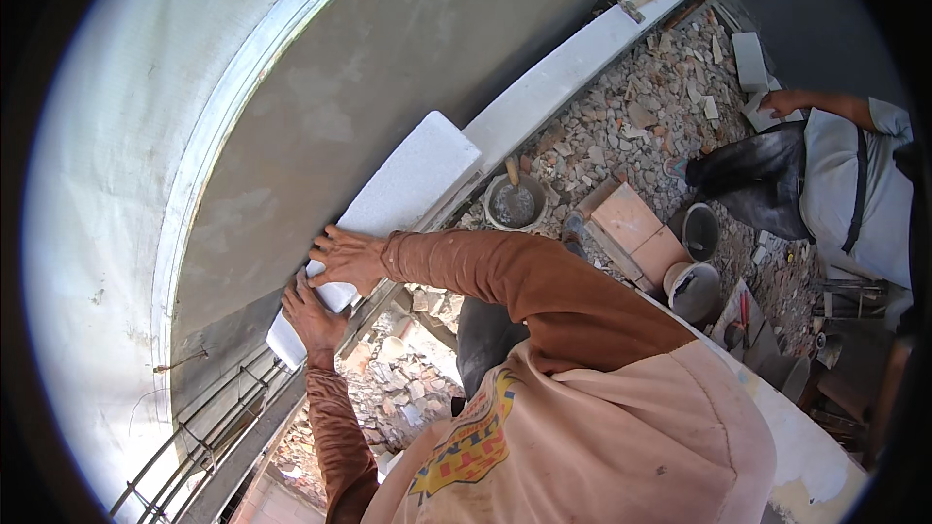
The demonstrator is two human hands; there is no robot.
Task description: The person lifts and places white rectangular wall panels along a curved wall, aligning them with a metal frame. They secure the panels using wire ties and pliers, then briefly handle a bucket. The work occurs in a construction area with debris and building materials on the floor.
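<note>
A long white lightweight block [413, 175] rests on the wall ledge, with its lower end under my hands. My right hand [349, 257] lies across that end, fingers spread and reaching over the edge on the wall side. Just below it, my left hand [316, 315] is laid over a white block piece [284, 340], its fingers stretched out toward my right hand. The fingertips of the two hands are close together. My palms hide the joint between the white pieces, so I cannot tell whether they are one block or two.
A row of white blocks [553, 82] runs up right, with a hammer [643, 2] on top. Rebar [199, 451] lies lower left. Over the rubble [641, 102] stand a mortar bucket [515, 202], terracotta blocks [631, 223] and more buckets [693, 291]. A co-worker [835, 175] handles white blocks right.
</note>
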